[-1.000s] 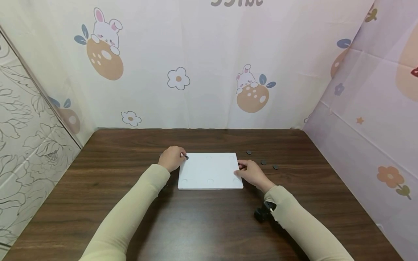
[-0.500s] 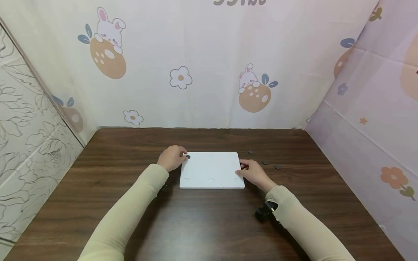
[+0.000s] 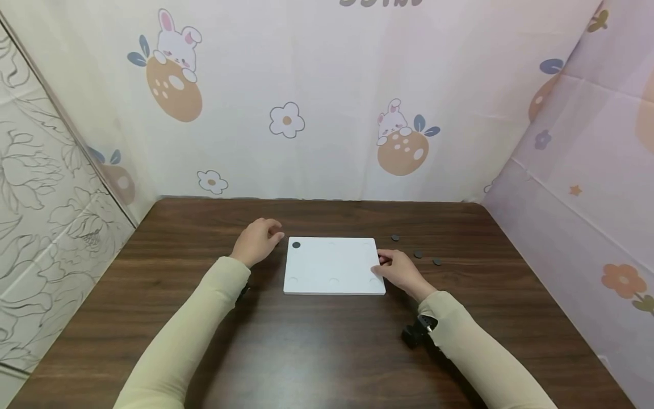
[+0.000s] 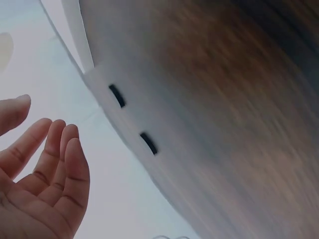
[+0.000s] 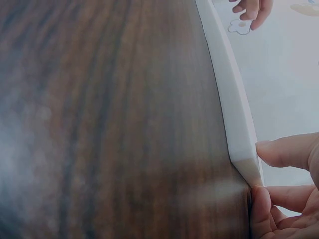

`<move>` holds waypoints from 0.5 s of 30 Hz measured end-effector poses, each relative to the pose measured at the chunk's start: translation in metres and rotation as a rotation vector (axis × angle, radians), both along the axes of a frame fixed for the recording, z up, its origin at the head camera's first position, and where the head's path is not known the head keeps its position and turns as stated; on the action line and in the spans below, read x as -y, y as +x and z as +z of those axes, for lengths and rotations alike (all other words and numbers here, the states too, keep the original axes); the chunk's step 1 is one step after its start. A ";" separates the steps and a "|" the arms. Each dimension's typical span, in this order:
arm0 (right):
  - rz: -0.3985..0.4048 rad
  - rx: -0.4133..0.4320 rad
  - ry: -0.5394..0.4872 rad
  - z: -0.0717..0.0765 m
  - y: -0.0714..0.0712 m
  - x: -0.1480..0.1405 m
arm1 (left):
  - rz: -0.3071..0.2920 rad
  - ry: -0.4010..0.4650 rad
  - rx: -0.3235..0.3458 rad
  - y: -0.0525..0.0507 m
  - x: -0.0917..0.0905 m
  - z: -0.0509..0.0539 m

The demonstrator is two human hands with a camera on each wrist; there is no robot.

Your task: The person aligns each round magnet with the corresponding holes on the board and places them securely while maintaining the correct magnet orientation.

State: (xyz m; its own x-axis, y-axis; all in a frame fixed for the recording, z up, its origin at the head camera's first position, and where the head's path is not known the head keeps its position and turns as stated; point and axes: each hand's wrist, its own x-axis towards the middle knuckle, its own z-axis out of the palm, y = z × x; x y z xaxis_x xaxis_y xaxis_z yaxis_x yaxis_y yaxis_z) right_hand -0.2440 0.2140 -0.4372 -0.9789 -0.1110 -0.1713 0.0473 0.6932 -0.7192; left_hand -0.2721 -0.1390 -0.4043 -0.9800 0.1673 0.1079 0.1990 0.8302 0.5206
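A white rectangular board (image 3: 332, 264) with shallow round recesses lies on the table, a dark disc (image 3: 296, 245) at its back left corner. Left of that corner is my left hand (image 3: 257, 241), raised off the board, its fingers loosely bent around nothing. My right hand (image 3: 402, 274) grips the board's right edge, thumb on top; the right wrist view shows the thumb and fingers (image 5: 284, 196) at the board's corner (image 5: 244, 164). Near my left hand (image 4: 47, 184), the left wrist view shows two dark discs (image 4: 117, 96) on the table.
Three dark discs (image 3: 418, 254) lie on the wooden table (image 3: 327, 352) to the right of the board. A patterned cloth (image 3: 327, 85) hangs behind the table, with more at both sides. A black device (image 3: 416, 332) is on my right wrist.
My left hand has let go of the dark disc at the board's corner and moved away to the left. My right hand keeps its grip. The head view has shifted slightly.
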 end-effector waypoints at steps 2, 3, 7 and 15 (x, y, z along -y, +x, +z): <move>0.000 -0.001 0.001 0.000 0.000 0.000 | 0.008 0.014 -0.001 0.001 0.005 0.001; 0.000 -0.001 0.001 0.000 0.000 -0.001 | 0.011 0.019 -0.003 0.002 0.008 0.001; 0.005 0.000 0.003 -0.001 0.000 -0.001 | 0.030 0.027 -0.010 0.003 0.020 -0.001; 0.006 -0.002 -0.003 -0.001 0.000 -0.001 | 0.059 0.035 0.001 0.002 0.043 -0.007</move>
State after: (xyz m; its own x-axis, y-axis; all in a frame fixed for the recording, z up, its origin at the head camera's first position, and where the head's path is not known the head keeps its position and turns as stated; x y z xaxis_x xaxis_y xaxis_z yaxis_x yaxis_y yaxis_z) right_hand -0.2441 0.2149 -0.4380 -0.9785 -0.1174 -0.1695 0.0420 0.6915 -0.7212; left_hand -0.2704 -0.1817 -0.4115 -0.9882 0.1050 0.1114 0.1493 0.8221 0.5494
